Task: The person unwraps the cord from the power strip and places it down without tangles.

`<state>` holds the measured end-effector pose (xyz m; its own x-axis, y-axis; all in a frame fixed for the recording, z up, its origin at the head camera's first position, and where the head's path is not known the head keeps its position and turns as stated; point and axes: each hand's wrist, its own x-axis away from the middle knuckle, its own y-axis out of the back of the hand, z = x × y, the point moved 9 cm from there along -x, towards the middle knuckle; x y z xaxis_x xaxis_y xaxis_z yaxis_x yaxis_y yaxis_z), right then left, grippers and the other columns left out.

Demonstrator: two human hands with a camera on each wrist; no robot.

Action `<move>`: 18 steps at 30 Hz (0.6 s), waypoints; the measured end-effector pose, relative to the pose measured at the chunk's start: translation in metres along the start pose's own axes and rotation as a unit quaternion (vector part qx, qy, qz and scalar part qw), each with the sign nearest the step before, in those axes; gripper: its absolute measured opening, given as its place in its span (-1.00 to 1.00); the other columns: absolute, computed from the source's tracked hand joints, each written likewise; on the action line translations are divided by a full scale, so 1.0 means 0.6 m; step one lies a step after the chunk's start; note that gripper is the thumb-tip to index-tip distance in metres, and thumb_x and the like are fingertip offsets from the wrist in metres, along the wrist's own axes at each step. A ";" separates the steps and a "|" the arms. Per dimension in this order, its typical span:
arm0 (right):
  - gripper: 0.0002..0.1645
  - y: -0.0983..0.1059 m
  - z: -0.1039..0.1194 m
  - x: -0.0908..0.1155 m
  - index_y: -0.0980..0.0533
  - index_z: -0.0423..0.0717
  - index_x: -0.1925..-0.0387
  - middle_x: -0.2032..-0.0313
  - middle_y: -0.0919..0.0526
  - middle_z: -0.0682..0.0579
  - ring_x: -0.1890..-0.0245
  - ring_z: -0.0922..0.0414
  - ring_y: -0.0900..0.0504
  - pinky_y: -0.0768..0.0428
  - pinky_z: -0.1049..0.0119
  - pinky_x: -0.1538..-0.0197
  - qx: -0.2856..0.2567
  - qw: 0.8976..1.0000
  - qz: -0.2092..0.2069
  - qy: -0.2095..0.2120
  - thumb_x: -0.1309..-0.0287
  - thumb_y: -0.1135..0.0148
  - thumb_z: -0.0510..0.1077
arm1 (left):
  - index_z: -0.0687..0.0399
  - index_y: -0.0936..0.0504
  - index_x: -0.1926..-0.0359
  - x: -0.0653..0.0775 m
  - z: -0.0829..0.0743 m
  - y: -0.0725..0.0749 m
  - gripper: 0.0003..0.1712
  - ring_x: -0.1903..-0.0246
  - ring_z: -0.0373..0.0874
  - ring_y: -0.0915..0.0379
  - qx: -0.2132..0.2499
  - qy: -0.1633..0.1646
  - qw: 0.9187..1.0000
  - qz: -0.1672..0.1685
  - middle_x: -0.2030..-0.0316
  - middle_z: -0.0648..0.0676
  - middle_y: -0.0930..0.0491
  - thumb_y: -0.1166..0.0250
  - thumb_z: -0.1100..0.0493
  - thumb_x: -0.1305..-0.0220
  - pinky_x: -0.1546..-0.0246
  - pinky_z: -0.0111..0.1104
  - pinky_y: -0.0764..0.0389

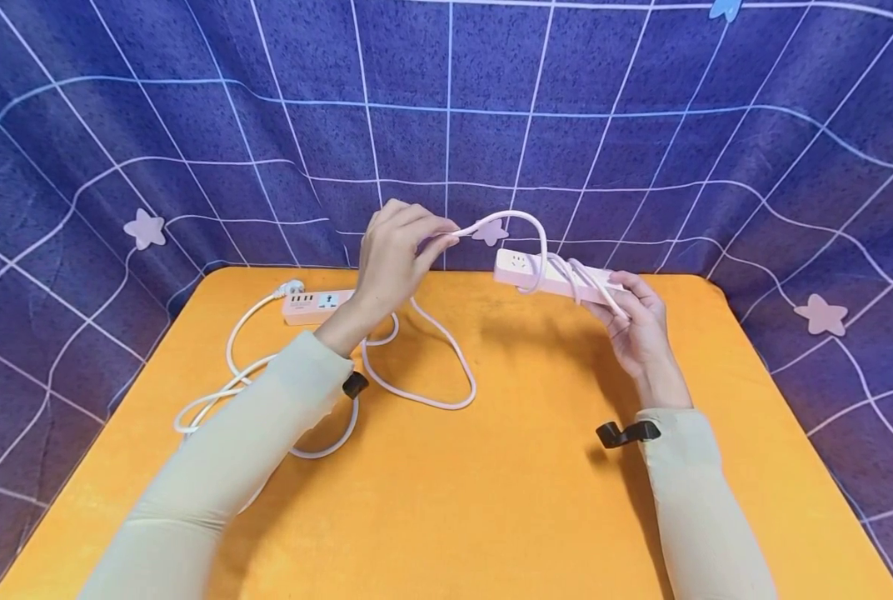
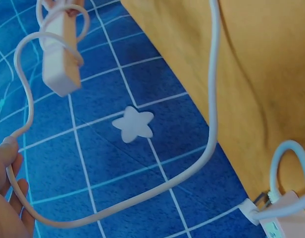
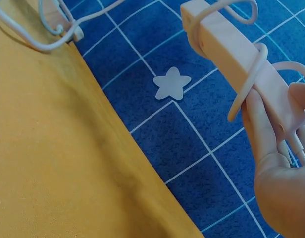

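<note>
Above the table's far right part, my right hand (image 1: 641, 337) grips one end of a pink power strip (image 1: 517, 267). A pale power cord (image 1: 523, 214) is looped loosely round the strip's body. Between thumb and fingertips my left hand (image 1: 394, 254) pinches this cord, left of the strip. In the left wrist view, the cord makes a wide bend beyond the left hand (image 2: 6, 198). Seen from the right wrist, the strip (image 3: 231, 52) lies along the fingers, with its cord end near the palm.
A second pink power strip (image 1: 306, 312) lies at the table's back left, partly behind my left forearm. A white plug (image 1: 291, 288) is beside it. Loops of cord (image 1: 446, 405) spread over the orange tabletop (image 1: 506, 500). A blue gridded curtain (image 1: 416, 75) surrounds the far edge.
</note>
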<state>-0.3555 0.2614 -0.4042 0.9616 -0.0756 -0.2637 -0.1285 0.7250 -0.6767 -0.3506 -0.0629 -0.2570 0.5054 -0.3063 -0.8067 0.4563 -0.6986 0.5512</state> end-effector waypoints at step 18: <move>-0.76 0.025 0.010 -0.006 -0.63 -0.27 0.18 0.14 -0.65 -0.17 0.25 0.03 -0.82 -0.80 0.17 0.07 -0.021 0.998 -0.056 -0.001 -0.41 -0.06 -0.51 | -0.01 -0.87 0.14 0.020 -0.062 0.010 -0.86 0.19 -0.09 -0.47 0.089 -0.011 0.995 0.046 0.32 -0.06 -0.76 -0.52 0.11 -0.31 0.11 -0.25 -0.42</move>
<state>-0.3593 0.2768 -0.4091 0.9708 -0.1542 -0.1837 -0.0297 0.6826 -0.7302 -0.3147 -0.0468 -0.2558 0.5217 -0.3881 -0.7597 0.2701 -0.7695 0.5786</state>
